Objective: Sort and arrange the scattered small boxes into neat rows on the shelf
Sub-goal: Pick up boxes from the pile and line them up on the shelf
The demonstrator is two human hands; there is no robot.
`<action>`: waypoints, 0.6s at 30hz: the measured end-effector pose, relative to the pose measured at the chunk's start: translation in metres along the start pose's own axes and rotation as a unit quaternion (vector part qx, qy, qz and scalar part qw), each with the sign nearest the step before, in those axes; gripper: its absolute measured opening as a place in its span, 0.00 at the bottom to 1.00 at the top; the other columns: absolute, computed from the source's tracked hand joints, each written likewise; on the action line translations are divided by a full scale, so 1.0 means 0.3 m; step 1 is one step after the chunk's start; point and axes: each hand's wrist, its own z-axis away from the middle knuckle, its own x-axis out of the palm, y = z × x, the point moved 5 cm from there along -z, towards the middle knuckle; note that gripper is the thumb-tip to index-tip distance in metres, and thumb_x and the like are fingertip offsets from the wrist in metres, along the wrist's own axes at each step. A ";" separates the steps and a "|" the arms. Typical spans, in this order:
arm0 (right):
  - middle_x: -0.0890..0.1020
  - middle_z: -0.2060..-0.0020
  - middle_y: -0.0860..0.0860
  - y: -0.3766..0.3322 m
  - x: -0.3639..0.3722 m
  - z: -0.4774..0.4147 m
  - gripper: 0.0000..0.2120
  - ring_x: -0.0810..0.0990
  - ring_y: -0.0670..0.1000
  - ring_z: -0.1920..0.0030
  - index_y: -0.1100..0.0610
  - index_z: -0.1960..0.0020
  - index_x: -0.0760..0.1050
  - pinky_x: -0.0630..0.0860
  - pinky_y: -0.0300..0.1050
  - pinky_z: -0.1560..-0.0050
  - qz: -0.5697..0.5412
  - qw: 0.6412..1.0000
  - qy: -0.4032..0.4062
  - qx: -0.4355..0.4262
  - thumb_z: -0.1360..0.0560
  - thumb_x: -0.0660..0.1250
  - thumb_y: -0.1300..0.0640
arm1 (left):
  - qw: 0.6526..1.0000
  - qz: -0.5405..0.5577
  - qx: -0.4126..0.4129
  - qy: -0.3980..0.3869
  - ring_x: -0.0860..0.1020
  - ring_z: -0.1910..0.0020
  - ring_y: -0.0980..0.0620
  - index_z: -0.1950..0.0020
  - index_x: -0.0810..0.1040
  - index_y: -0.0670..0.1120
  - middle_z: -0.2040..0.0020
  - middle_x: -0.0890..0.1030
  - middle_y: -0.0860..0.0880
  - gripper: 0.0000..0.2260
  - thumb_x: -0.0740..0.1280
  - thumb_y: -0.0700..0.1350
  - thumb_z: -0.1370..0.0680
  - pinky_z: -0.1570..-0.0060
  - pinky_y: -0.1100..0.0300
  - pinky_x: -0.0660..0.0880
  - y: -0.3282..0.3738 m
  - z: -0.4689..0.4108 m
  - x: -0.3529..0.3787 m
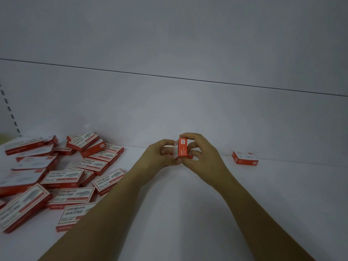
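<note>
Pinching one small red-and-white box (182, 148) on end, left hand (160, 157) and right hand (202, 155) curl fingers (190, 137) round it.

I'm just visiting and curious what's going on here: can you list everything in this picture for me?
scattered boxes: roughly twenty, overlapping too much for an exact count, red and white, heaped on the left of the shelf
lone box: one, red and white, lying flat at the right near the back panel
held box: at least one, red and white, raised between both hands at centre
shelf: one, white, underneath everything
back panel: one, white, behind the shelf
slotted upright: one, white with dark slots, far left
left hand: grips the held box
right hand: grips the held box
</note>
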 end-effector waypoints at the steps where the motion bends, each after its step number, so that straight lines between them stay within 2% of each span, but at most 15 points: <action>1: 0.75 0.45 0.44 0.003 -0.002 0.000 0.23 0.77 0.42 0.50 0.47 0.42 0.71 0.77 0.32 0.53 -0.002 1.000 0.001 0.006 0.30 0.70 0.67 | 1.000 -0.007 0.002 0.006 0.82 0.50 0.42 0.41 0.76 0.41 0.49 0.83 0.39 0.20 0.71 0.29 0.31 0.45 0.52 0.78 0.002 -0.001 -0.002; 4: 0.75 0.43 0.46 0.016 -0.007 -0.005 0.22 0.78 0.46 0.46 0.49 0.40 0.71 0.79 0.38 0.48 -0.001 1.000 0.005 0.022 0.30 0.70 0.66 | 0.999 -0.029 0.006 0.030 0.82 0.50 0.45 0.43 0.77 0.44 0.49 0.83 0.44 0.20 0.74 0.31 0.33 0.45 0.52 0.78 0.006 -0.005 -0.012; 6: 0.76 0.42 0.47 0.022 -0.015 -0.011 0.21 0.78 0.47 0.45 0.50 0.40 0.71 0.79 0.41 0.46 0.000 0.999 0.011 0.032 0.29 0.71 0.64 | 0.998 -0.044 0.020 0.050 0.82 0.50 0.48 0.45 0.78 0.46 0.48 0.83 0.46 0.21 0.75 0.32 0.34 0.48 0.56 0.79 0.017 -0.003 -0.018; 9: 0.77 0.43 0.46 0.038 -0.053 -0.019 0.20 0.78 0.45 0.46 0.49 0.42 0.70 0.79 0.35 0.52 -0.002 0.997 0.036 0.072 0.29 0.72 0.60 | 0.993 -0.063 0.065 0.077 0.82 0.54 0.54 0.46 0.78 0.47 0.49 0.82 0.52 0.21 0.76 0.33 0.35 0.55 0.64 0.79 0.061 0.015 -0.023; 13: 0.79 0.46 0.48 0.083 -0.073 -0.010 0.20 0.78 0.48 0.47 0.50 0.43 0.71 0.77 0.33 0.59 0.001 0.991 0.021 0.132 0.31 0.73 0.62 | 0.984 -0.123 0.113 0.064 0.82 0.55 0.50 0.46 0.75 0.48 0.46 0.81 0.53 0.22 0.78 0.36 0.35 0.54 0.57 0.81 0.126 0.035 0.003; 15: 0.79 0.46 0.50 0.098 -0.047 0.000 0.21 0.79 0.49 0.48 0.54 0.42 0.71 0.77 0.34 0.56 0.008 0.988 -0.010 0.154 0.31 0.73 0.62 | 0.973 -0.177 0.137 0.053 0.80 0.58 0.52 0.48 0.75 0.50 0.48 0.79 0.55 0.22 0.78 0.37 0.36 0.56 0.58 0.81 0.148 0.049 0.030; 18: 0.80 0.46 0.51 0.109 -0.006 0.011 0.23 0.79 0.51 0.47 0.55 0.39 0.71 0.77 0.46 0.44 0.033 0.984 -0.046 0.166 0.31 0.73 0.62 | 0.956 -0.241 0.162 0.027 0.78 0.61 0.59 0.49 0.74 0.58 0.50 0.77 0.61 0.22 0.78 0.39 0.35 0.58 0.65 0.78 0.154 0.067 0.067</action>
